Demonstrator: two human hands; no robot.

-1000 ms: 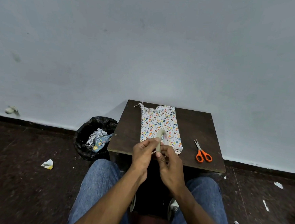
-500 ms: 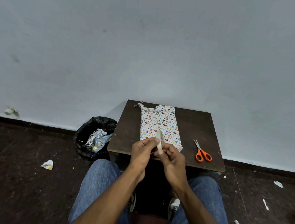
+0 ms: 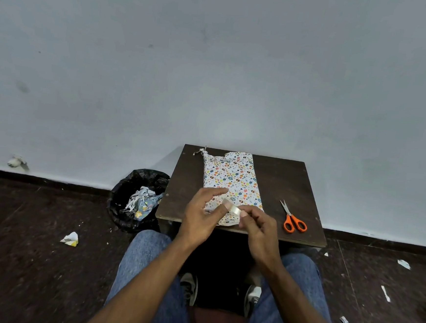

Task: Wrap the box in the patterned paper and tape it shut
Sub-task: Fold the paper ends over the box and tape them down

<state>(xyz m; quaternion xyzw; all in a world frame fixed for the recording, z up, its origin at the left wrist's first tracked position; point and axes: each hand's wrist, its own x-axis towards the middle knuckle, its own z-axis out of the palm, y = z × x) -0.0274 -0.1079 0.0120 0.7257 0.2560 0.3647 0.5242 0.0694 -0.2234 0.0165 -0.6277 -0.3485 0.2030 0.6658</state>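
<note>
No readable text, label, brand, number or sign shows anywhere.

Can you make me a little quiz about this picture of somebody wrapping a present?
1. True or false: the orange-handled scissors lie on the dark wooden table, to the right of the box wrapped in white paper with coloured dots.
2. What is stretched between the left hand and the right hand? A) a red ribbon B) a short strip of clear tape C) a pencil
3. Fill in: paper scraps sit inside the black-lined ___ on the floor left of the table.

Key: 1 true; 2 B; 3 bin.
</note>
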